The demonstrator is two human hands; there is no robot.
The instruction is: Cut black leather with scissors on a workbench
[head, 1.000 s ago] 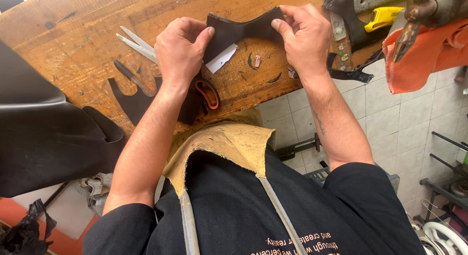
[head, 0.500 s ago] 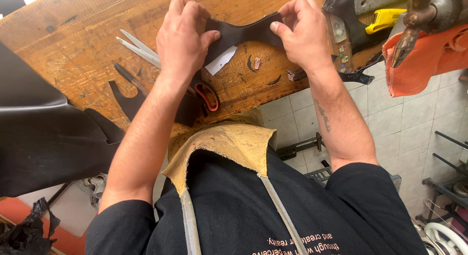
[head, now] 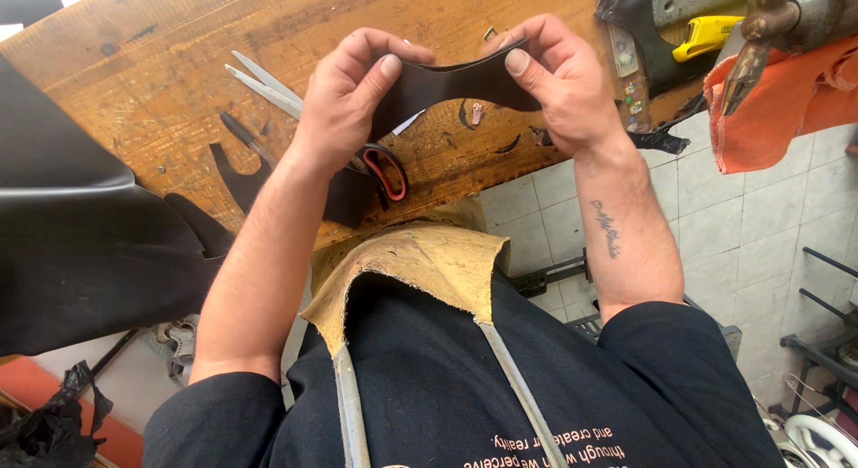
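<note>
Centrally, curved strip of dark brown leather (head: 451,82) held above worn wooden bench (head: 170,66), left hand (head: 344,97) pinching its left end, right hand (head: 563,79) pinching its right end, steel scissors with red-lined handles (head: 295,101) lying on bench beneath left hand, orange cloth (head: 786,106) at right.

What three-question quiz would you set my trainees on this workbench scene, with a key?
1. True or false: the left hand and the right hand each pinch one end of the dark leather strip.
2. Which tool lies on the wooden bench beside the left hand? A scissors; B hammer; C paintbrush.
3. What colour is the cloth hanging at the right of the view?

Key: 1 true; 2 A; 3 orange.
</note>
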